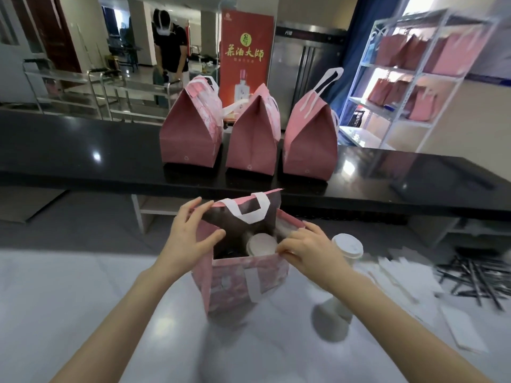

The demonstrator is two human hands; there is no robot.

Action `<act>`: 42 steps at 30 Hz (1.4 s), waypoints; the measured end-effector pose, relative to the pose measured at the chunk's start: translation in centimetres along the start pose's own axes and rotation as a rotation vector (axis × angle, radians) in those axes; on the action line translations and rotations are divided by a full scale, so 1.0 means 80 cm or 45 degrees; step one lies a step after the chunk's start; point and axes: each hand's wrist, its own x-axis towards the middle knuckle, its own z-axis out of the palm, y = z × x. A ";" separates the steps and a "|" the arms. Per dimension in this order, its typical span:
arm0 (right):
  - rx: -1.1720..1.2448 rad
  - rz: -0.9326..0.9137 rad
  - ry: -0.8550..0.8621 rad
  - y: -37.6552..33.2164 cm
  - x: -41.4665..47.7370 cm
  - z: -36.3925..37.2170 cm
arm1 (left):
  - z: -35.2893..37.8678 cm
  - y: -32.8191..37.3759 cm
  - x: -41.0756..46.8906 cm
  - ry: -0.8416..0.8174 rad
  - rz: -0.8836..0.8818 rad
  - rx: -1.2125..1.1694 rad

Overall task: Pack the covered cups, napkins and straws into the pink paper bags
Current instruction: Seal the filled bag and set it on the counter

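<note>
My left hand [190,239] grips the left rim of the open pink bag [243,283], which stands upright on the white desk [83,299]. My right hand [309,252] pinches the bag's near right rim. A covered cup [261,244] sits inside the bag. A second covered cup [348,246] stands just right of the bag. Napkins [401,275] and black straws [475,277] lie farther right. Three closed pink bags [251,136] stand on the black counter [83,147] beyond.
</note>
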 end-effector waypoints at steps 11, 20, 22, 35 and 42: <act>0.174 0.024 0.123 -0.010 -0.008 0.003 | 0.019 0.068 -0.013 0.224 0.232 0.062; 0.208 0.217 0.237 0.106 -0.101 -0.024 | 0.141 0.190 -0.016 0.177 0.433 -0.093; 0.189 0.302 0.204 0.153 -0.139 -0.033 | 0.194 0.223 -0.013 0.125 0.448 -0.099; 0.236 0.827 -0.325 0.439 -0.333 -0.006 | 0.543 0.293 -0.007 -0.441 0.163 -0.005; 0.375 0.878 -0.448 0.468 -0.334 0.056 | 0.635 0.264 0.009 -0.659 0.139 0.356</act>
